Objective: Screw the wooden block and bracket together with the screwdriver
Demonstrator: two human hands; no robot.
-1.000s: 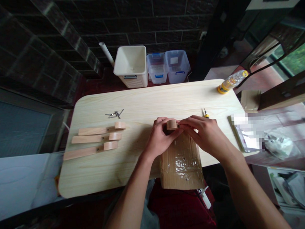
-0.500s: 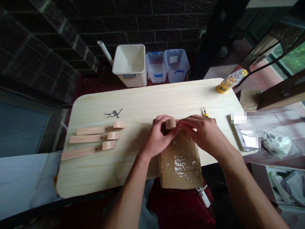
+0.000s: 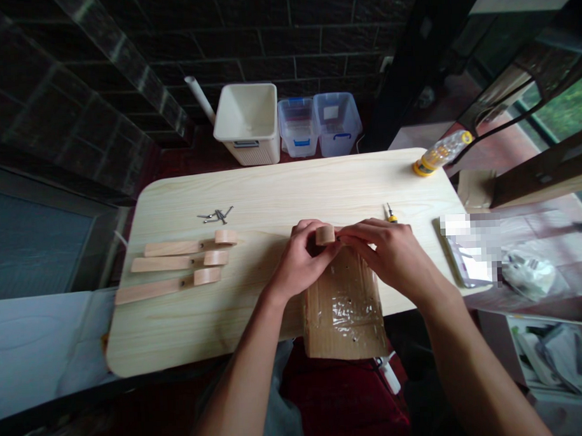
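Note:
My left hand point(image 3: 299, 259) is closed around a short, rounded piece of pale wood point(image 3: 325, 234) above the far end of a flat cardboard box point(image 3: 345, 318). Against the right side of that piece, the fingertips of my right hand point(image 3: 385, 250) are pinched together. A small dark spot shows between them, too tiny to name. Just beyond my right hand lies a screwdriver point(image 3: 391, 213) with a yellow collar, its handle mostly hidden. Three wooden handles with rounded heads point(image 3: 175, 263) rest side by side at the left. Several screws point(image 3: 218, 215) form a loose pile behind them.
A clear bottle with yellow ends point(image 3: 441, 154) stands at the back right of the table point(image 3: 290, 186). Near the right edge is a flat pack point(image 3: 457, 253), partly blurred. Beyond the table are a white bin point(image 3: 250, 143) and two clear tubs point(image 3: 338, 124).
Both hands stay in almost the same place around the rounded wooden piece. The view has shifted very slightly; nothing on the table has visibly moved.

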